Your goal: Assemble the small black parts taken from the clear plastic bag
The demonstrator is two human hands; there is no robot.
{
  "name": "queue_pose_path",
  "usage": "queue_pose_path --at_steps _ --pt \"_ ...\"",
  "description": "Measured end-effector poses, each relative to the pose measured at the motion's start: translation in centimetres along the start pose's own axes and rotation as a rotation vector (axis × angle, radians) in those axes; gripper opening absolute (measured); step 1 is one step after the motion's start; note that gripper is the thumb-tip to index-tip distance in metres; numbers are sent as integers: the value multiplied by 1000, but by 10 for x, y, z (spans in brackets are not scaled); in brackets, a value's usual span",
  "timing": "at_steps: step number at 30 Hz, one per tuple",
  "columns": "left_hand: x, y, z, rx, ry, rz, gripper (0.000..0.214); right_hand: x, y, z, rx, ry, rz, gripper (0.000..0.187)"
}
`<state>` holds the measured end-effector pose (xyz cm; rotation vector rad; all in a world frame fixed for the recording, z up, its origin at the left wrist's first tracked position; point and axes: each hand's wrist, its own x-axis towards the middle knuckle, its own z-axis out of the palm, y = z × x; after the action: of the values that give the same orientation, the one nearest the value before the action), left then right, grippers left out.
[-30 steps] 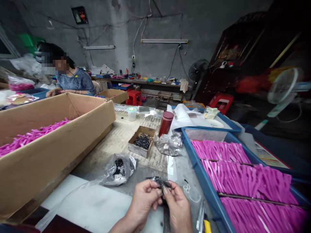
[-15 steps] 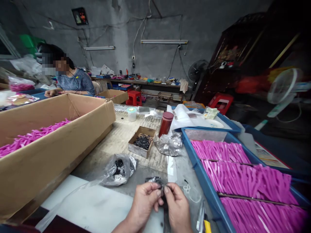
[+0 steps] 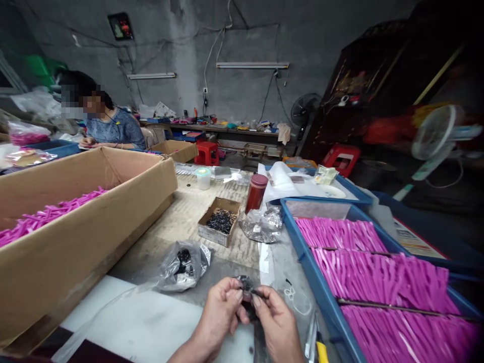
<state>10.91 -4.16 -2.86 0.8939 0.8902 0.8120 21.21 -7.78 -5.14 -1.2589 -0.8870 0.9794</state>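
Note:
My left hand (image 3: 223,307) and my right hand (image 3: 275,315) are close together above the near edge of the table. Each is closed in a pinch at a small dark piece (image 3: 250,292), too small and blurred to name. Dark shiny plastic (image 3: 244,280) shows just beyond the fingertips. To the left lies an open clear plastic bag (image 3: 181,272) with black bits in it. Farther out stands a small cardboard box (image 3: 219,222) of small black parts. A yellow-handled tool (image 3: 321,349) and a loose white string (image 3: 301,302) rest right of my right hand.
A long cardboard box (image 3: 94,217) of pink strips borders the left side. Blue trays (image 3: 302,252) with rows of pink strips (image 3: 381,282) fill the right. Beyond the small box stand a dark red jar (image 3: 256,194) and crumpled plastic (image 3: 262,225). A co-worker (image 3: 113,126) sits back left.
My hands have drawn slightly apart, showing more of the dark piece between the fingertips. The whole view has shifted a little.

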Motion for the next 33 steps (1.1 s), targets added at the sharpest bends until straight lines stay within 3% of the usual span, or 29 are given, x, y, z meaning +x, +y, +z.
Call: queue_pose_path --at_steps 8,12,17,26,33 --pt "-1 7 -5 36 79 45 18 -5 0 0 97 -3 18 13" --pt "-3 3 -2 -87 35 -47 20 -3 -6 9 225 52 48 12" --pt "-6 -2 1 -127 -5 8 22 -4 -6 17 329 93 58 11" --pt "-11 -1 -4 -19 33 -61 36 -11 -5 19 224 122 -17 11" --pt "-18 -1 -9 69 24 134 28 -18 -11 23 140 41 -92 12"
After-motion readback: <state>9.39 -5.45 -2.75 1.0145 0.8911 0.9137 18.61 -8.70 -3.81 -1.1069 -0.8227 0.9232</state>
